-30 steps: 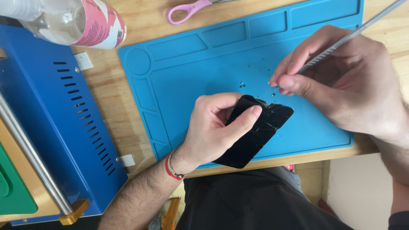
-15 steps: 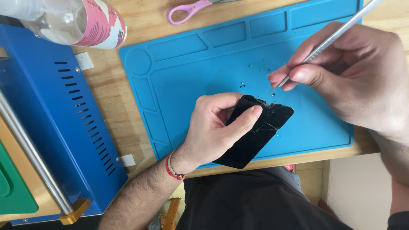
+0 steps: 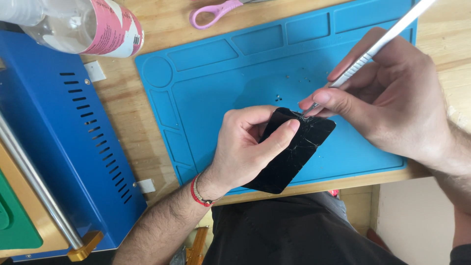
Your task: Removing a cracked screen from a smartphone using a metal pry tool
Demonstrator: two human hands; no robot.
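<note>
Right hand (image 3: 392,108) pinches metal tool (image 3: 373,49), tip at cracked phone (image 3: 294,149) top edge, frame centre. Left hand (image 3: 245,147) grips phone over blue mat (image 3: 235,73). Risk: tip slips on shattered glass, jabs left thumb.

Black phone (image 3: 294,152): glass cracked, tilted diagonally over mat's near edge. Slim metal tool (image 3: 373,49): tip touching phone's top corner.
</note>
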